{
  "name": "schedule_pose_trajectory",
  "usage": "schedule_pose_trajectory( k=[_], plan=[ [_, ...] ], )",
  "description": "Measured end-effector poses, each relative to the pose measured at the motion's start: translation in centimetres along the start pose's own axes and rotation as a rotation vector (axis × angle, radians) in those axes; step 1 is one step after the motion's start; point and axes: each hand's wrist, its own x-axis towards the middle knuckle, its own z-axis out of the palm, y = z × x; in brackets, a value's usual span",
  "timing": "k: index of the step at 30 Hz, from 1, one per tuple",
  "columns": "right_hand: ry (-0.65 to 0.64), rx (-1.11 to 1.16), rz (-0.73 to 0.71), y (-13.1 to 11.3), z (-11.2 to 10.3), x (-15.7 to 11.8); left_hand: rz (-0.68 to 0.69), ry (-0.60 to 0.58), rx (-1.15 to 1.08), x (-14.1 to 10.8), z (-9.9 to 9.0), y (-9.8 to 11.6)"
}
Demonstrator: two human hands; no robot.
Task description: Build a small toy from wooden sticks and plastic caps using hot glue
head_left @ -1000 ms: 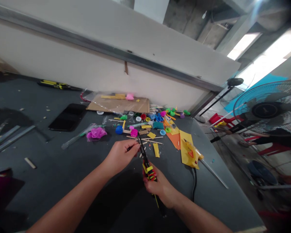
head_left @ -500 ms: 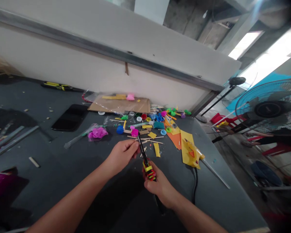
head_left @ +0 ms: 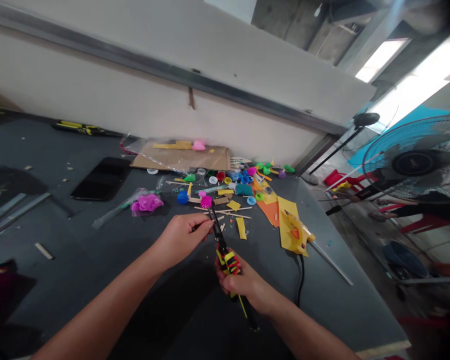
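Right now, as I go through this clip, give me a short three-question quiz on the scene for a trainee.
1. Which hand grips the yellow-and-black-handled cutters?
2. True or false: the yellow hot glue gun lies on a yellow sheet.
3. What colour is the cage of the standing fan? A. blue B. red C. white

Key: 1. The right hand. 2. True. 3. A.
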Motion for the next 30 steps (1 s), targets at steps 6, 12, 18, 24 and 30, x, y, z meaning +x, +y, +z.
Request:
schedule_pose_trajectory(
  k=[6,12,18,24,30],
  plan=[
    [0.031,-0.071,-0.061,0.6,0.0,0.3,-0.001,-0.023,-0.003,-0.1,0.0,0.0],
    [0.048,-0.048,-0.110,0.4,0.6,0.2,-0.010,0.000,0.004,0.1,0.3,0.1],
    [0.130,-0.113,-0.134,1.1,0.7,0.4,-0.025,0.016,-0.010,0.3,1.0,-0.1],
    [0.206,-0.066,-0.041,1.2,1.1,0.7,-0.111,-0.049,-0.162,0.5,1.3,-0.1],
    [0.105,0.127,-0.052,0.9,-0.4,1.1,-0.270,-0.076,-0.569,0.2,1.1,0.1]
  ],
)
